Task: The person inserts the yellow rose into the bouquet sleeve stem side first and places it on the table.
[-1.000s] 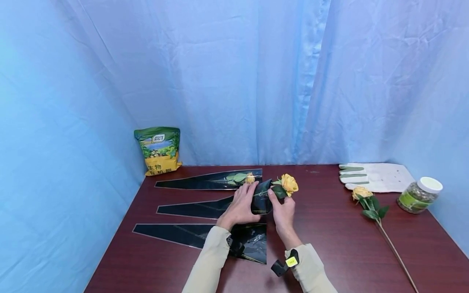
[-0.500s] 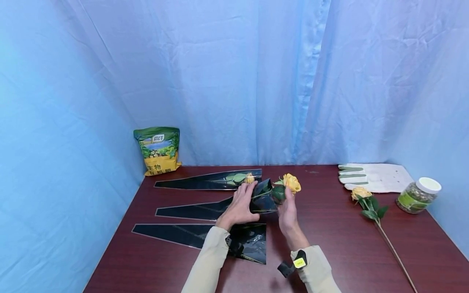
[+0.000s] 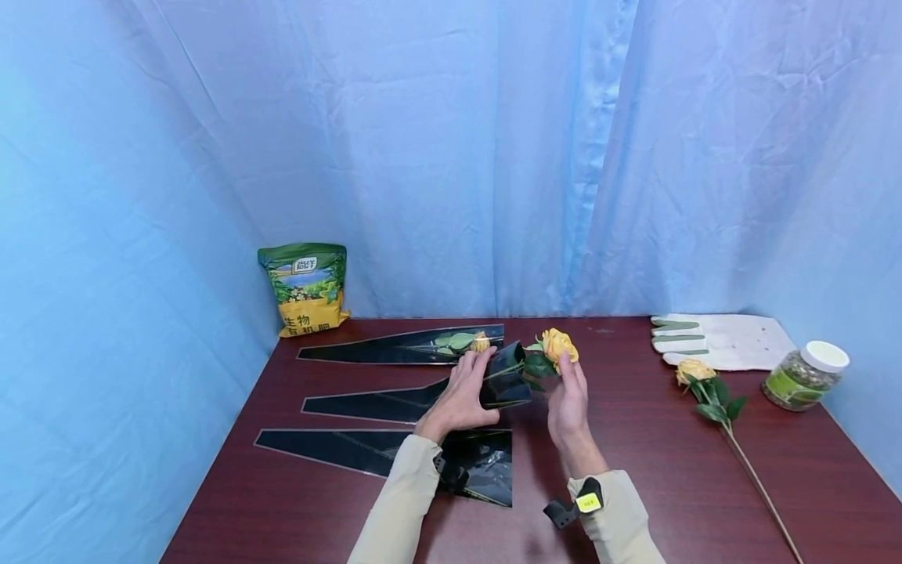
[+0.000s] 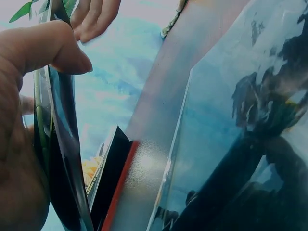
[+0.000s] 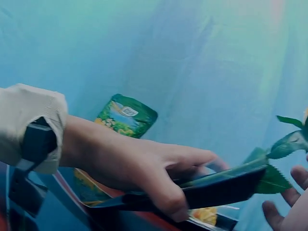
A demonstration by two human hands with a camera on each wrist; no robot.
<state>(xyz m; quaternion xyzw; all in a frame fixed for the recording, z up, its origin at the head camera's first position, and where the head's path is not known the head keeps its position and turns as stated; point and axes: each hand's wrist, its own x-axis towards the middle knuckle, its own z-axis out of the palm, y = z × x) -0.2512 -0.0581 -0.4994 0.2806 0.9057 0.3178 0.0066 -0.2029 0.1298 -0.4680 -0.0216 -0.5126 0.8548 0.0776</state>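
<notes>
My left hand (image 3: 461, 399) grips the middle black sleeve (image 3: 506, 380), thumb on one side and fingers on the other, as the right wrist view shows. The sleeve's wide mouth is lifted, with a green stem (image 5: 231, 172) running into it. Outside the mouth are a yellow rose (image 3: 559, 346) and its dark leaves (image 3: 538, 365). Beside the bloom is my right hand (image 3: 569, 407), fingers extended and pointing up; in the right wrist view its fingers (image 5: 290, 196) are relaxed near the leaves. Whether they touch the flower I cannot tell.
Behind lies a black sleeve (image 3: 380, 349) holding a yellow rose; in front lies another sleeve (image 3: 493, 466). A fertilizer bag (image 3: 307, 290) stands back left. At right are a loose rose (image 3: 696, 371), a glove (image 3: 740, 341) and a lidded jar (image 3: 803, 380).
My right hand has let go of the sleeve's mouth and moved right, to beside the bloom. The bloom has shifted slightly. My left hand has stayed in place on the sleeve.
</notes>
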